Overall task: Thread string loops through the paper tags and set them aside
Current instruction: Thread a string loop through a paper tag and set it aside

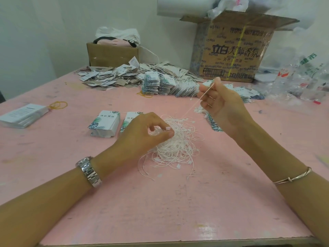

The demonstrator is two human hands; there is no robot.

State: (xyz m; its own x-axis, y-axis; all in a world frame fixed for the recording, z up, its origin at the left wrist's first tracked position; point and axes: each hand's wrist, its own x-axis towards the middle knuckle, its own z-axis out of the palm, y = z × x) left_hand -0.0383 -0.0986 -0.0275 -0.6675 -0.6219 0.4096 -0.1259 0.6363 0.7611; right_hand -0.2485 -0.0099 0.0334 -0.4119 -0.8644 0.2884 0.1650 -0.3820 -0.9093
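Though stained, pink table (160, 202), white wall (44, 32).

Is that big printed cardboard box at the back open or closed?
Open: the cardboard box has its top flaps spread outward, and crumpled plastic bags stick out of the top.

the near half of the pink table (160, 211) is left bare, and wide room is offered there. the middle is taken up by a tangle of string loops (178, 145), pinched at its left side by the left hand (142, 132). a single strand (191, 108) is drawn up from it to the right hand (219, 102), so the air above is crossed. two tag stacks (105, 125) are set just left of the tangle. the far side is closed off by a heap of tags (124, 75), a small carton (112, 54), a large carton (235, 49) and crumpled plastic (293, 82).
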